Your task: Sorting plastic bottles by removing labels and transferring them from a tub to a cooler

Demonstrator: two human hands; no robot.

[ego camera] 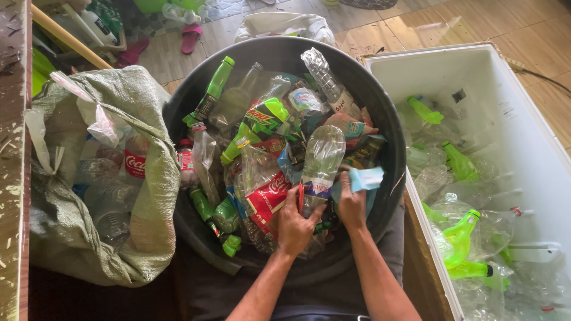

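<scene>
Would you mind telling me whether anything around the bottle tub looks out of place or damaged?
Mostly the bottles: those in the black tub are crushed and jumbled, as is the clear bottle that the left hand and right hand grip. A pink sandal lies alone on the floor.

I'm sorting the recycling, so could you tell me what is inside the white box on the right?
The white box holds clear bottles and bright green bottles, labels off. Whatever lies beneath them is covered.

Two bare forearms, no sleeves or gloves, dark grey trousers [380, 249] at the lap
</scene>
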